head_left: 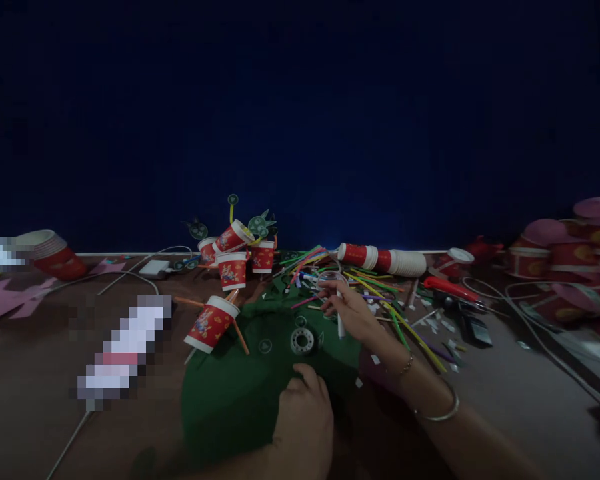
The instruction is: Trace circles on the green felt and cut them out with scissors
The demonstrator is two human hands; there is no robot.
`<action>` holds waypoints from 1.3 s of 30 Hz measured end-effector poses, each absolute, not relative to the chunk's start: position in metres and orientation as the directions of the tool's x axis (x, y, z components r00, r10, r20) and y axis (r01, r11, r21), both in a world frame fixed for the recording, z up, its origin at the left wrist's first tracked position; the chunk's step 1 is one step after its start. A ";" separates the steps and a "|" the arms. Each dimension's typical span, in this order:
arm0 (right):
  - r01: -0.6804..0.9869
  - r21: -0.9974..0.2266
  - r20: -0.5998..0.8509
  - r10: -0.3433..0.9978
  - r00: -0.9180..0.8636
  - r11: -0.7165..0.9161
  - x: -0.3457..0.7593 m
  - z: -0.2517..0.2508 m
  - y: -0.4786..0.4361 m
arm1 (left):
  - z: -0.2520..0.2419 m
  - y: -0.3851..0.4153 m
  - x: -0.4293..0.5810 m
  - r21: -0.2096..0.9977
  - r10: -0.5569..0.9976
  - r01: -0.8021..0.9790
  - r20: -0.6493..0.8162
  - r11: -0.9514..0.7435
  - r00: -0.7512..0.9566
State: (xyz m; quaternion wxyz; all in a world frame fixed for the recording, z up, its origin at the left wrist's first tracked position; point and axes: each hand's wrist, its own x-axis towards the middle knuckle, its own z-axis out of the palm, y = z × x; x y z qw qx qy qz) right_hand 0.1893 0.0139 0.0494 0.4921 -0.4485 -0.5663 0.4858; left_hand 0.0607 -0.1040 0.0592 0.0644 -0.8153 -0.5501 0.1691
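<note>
My left hand [305,413] is low over the green felt sheet [220,393], its fingers curled in. Whatever they may hold is hidden. Just beyond it lies a small round roll with a ring of dark marks [302,341]. My right hand [353,310], with bracelets on the wrist, is above the sheet's right part. A slim white pen [341,325] stands roughly upright in its fingers. Close behind the fingertips is a clear tape roll [330,275]. Left of the sheet, a red paper cup [213,325] leans over with straws stuck through it.
More red cups [233,270] with straws and green cutouts stand behind. Colourful straws [395,313] and paper scraps spread to the right, near a lying cup stack [380,260] and a red tool [450,290]. A blurred-out phone-like object [125,350] with a cable lies left; pink-topped cups [575,247] sit far right.
</note>
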 end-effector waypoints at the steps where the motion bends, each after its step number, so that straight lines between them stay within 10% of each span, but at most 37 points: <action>1: -0.069 -0.995 0.071 0.995 -0.073 0.066 0.188 0.052 0.015 | 0.060 -0.104 0.060 -0.294 0.921 0.875 -0.188 -0.384 0.341; 6: -0.585 -0.778 -0.178 0.973 -0.145 -0.229 0.193 0.066 0.016 | 0.057 -0.101 0.060 -0.306 0.931 0.879 -0.127 -0.366 0.343; 10: -0.659 -0.646 -0.230 0.921 -0.314 -0.386 0.197 0.071 0.011 | 0.049 -0.097 0.063 -0.319 0.950 0.895 -0.108 -0.312 0.293; 28: -0.060 -0.982 -0.159 0.954 -0.255 -0.180 0.179 0.059 0.008 | 0.027 -0.092 0.072 -0.335 0.956 0.895 -0.083 -0.294 0.283; 39: 0.355 -0.884 0.154 0.907 -0.392 0.304 0.162 0.051 0.000 | 0.017 -0.093 0.071 -0.376 0.948 0.878 -0.007 -0.298 0.319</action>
